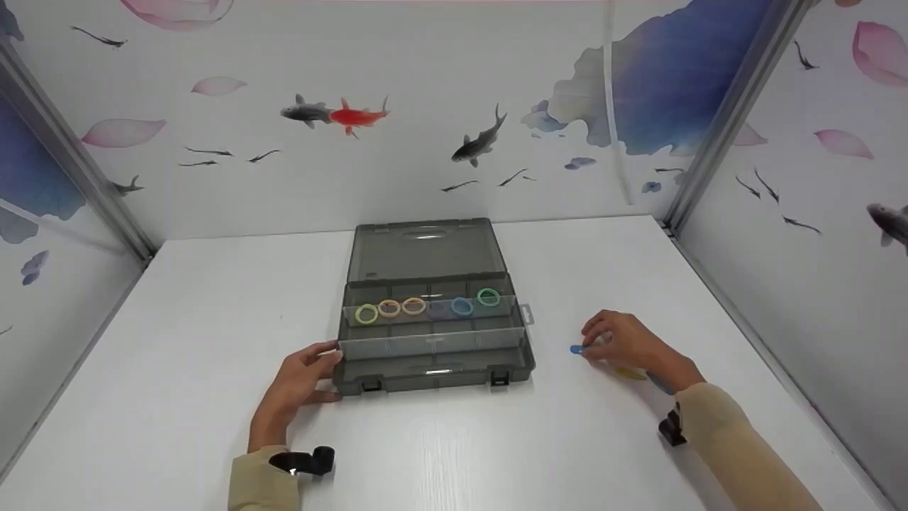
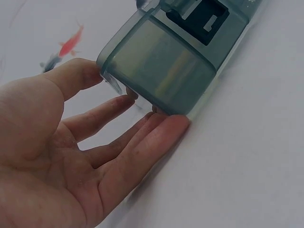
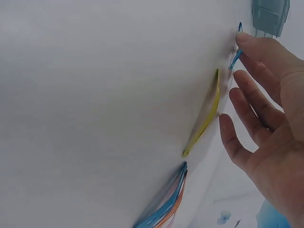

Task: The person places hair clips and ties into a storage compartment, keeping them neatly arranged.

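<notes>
A grey translucent compartment box (image 1: 433,383) lies on the table with its lid (image 1: 425,250) folded back. My left hand (image 1: 294,383) rests against the box's left end. The left wrist view shows its thumb at the upper edge and its fingers extended along the end wall. To the right of the box, my right hand (image 1: 628,344) pinches a thin blue ring-shaped band (image 3: 235,61) between thumb and index finger, low over the table. The other fingers are spread loosely. Beside them lies a yellow band (image 3: 204,126), and nearer the wrist are blue and orange bands (image 3: 164,211).
In the box's back row stand several coloured rings, among them a yellow ring (image 1: 366,314), a blue ring (image 1: 462,306) and a green ring (image 1: 488,297). Clear dividers (image 1: 433,343) run across the box. Printed white walls (image 1: 425,191) enclose the white table (image 1: 440,454) behind and at both sides.
</notes>
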`<action>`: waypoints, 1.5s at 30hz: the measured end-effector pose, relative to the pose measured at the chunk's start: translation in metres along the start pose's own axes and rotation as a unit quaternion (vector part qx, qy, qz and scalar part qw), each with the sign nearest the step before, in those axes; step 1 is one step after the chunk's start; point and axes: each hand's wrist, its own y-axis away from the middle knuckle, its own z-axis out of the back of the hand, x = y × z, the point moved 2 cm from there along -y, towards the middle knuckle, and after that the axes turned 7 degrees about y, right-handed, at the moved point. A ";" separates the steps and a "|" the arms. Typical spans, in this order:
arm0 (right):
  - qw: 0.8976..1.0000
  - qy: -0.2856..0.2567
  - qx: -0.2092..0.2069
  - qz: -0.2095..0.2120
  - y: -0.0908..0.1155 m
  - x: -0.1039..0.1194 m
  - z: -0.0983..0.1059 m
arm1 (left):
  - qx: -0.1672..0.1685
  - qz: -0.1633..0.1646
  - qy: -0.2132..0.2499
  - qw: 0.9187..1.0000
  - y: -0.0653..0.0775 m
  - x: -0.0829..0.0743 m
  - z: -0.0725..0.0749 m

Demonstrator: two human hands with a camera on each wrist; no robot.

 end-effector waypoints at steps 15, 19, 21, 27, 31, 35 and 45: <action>0.997 0.015 -0.051 0.051 -0.032 0.058 0.047 | 0.000 0.000 0.003 1.000 -0.002 0.000 -0.001; 0.996 0.012 -0.058 0.065 -0.047 0.082 0.055 | -0.001 -0.001 0.006 1.000 -0.002 0.001 0.000; 0.996 0.014 -0.056 0.071 -0.053 0.092 0.056 | -0.001 0.000 0.005 1.000 -0.001 0.001 0.000; 0.994 0.020 -0.053 0.091 -0.070 0.122 0.055 | -0.001 -0.001 0.007 1.000 0.000 0.001 -0.001; 0.993 0.022 -0.045 0.103 -0.081 0.141 0.052 | 0.001 0.002 0.010 1.000 -0.001 0.001 0.000; 0.993 0.037 -0.033 0.109 -0.092 0.161 0.047 | 0.000 0.004 0.007 1.000 -0.001 0.001 0.000; 0.988 0.053 0.011 0.142 -0.118 0.202 0.012 | -0.001 0.005 0.013 1.000 -0.001 0.001 0.001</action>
